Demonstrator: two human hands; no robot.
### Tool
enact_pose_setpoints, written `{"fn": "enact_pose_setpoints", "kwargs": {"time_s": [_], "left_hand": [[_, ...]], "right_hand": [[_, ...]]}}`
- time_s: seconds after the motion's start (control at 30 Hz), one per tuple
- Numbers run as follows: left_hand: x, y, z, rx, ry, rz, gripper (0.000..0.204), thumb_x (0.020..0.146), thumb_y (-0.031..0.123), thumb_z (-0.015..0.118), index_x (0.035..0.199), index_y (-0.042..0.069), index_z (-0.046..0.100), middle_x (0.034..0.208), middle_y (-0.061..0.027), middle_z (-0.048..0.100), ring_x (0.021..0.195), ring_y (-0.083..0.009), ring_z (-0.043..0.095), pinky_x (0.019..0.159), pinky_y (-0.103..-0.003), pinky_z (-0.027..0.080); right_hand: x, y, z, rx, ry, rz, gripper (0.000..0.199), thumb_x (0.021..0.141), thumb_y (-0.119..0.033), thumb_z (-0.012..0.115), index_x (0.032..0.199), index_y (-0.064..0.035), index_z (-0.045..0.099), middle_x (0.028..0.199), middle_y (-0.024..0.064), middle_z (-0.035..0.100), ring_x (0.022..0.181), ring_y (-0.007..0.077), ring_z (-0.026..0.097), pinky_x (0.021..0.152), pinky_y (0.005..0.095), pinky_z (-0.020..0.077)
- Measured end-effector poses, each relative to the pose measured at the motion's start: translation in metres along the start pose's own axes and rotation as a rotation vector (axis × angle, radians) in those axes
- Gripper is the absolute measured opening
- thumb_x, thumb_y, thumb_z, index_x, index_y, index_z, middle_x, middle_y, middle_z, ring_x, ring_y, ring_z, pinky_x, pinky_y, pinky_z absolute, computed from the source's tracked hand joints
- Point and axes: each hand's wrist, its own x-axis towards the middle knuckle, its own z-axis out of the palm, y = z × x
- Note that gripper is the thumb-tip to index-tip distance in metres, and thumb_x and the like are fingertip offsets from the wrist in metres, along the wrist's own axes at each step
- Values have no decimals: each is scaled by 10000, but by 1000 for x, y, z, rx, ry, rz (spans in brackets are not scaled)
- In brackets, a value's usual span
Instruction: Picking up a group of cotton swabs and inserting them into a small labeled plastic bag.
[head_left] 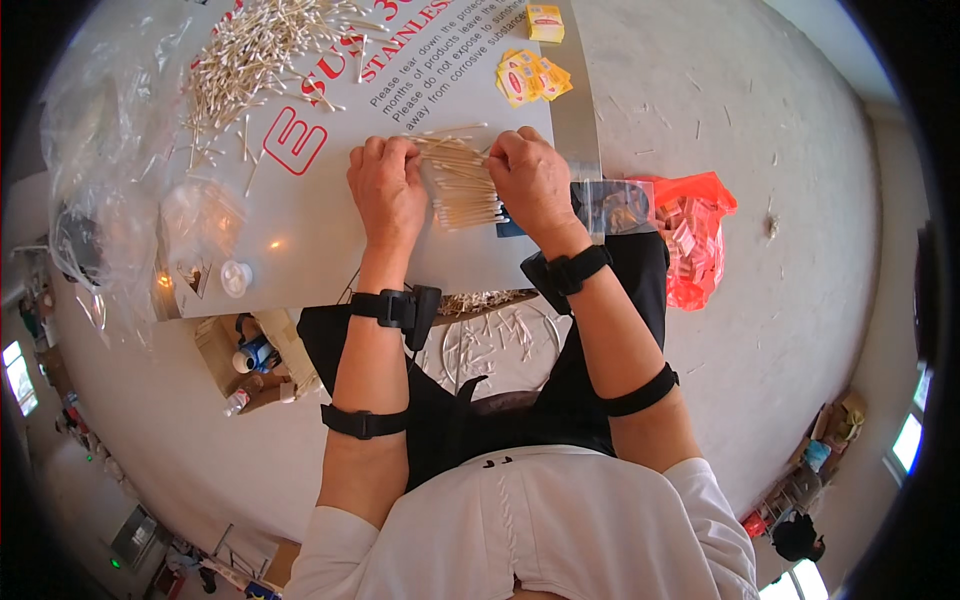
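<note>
Swabs with thin pale sticks and white cotton tips (pixel 466 190) lie close together in a flat bunch on the shiny grey table top (pixel 310 225), right between the two hands. The bare left hand (pixel 387 190) points up the table with its back showing. Its fingers are bent in, and its thumb and fingertips are close together near the bunch's top left corner. The bare right hand (pixel 533 182) leans left, curled almost like a fist, fingertips by the bunch's top right side. I cannot tell if either hand has hold of any sticks.

Both arms (pixel 372 362) cross the near table edge, with black straps (pixel 372 307) at the wrists. The right hand is near the table's right edge, and a clear plastic bag (pixel 612 203) is just beside it. On the left, grey table top runs from the left hand to a small, round, white plastic cup (pixel 235 277). A big messy pile of white-tipped swabs (pixel 262 65) sits farther up.
</note>
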Motion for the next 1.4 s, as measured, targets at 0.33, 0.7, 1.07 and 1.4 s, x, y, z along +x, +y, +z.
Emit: {"fn": "enact_pose_setpoints", "kwargs": {"time_s": [0.33, 0.7, 1.07, 1.4], "left_hand": [[1, -4, -7, -83, 15, -17, 146, 779, -26, 633, 864, 89, 602, 891, -63, 585, 872, -308, 529, 767, -422, 440], [49, -5, -3, 22, -65, 210, 136, 791, 13, 661, 895, 88, 616, 943, -58, 579, 937, -303, 533, 803, -440, 432], [-60, 47, -17, 113, -360, 316, 656, 829, 278, 700, 1378, 3, 469, 1486, -148, 414, 1412, -305, 333, 1144, -506, 255], [-73, 51, -15, 161, -466, 241, 841, 839, 436, 664, 1492, 32, 320, 1579, -158, 260, 1478, -289, 209, 1187, -531, 131]], "right_hand": [[-6, 10, 2, -66, 74, -163, 67, 824, -98, 653, 829, -60, 598, 855, 113, 595, 845, 342, 606, 722, 433, 503], [-7, 11, -6, 8, 40, -336, 56, 781, -76, 652, 810, -110, 618, 827, 66, 561, 837, 278, 614, 675, 406, 524], [-23, 15, -7, 589, 164, -40, 194, 817, 109, 561, 920, -10, 673, 986, 101, 614, 941, 204, 608, 815, 268, 481], [-85, -7, 9, 918, 345, 136, 177, 981, -22, 499, 1134, 15, 579, 1291, 129, 552, 1189, 214, 523, 1035, 312, 392]]}}
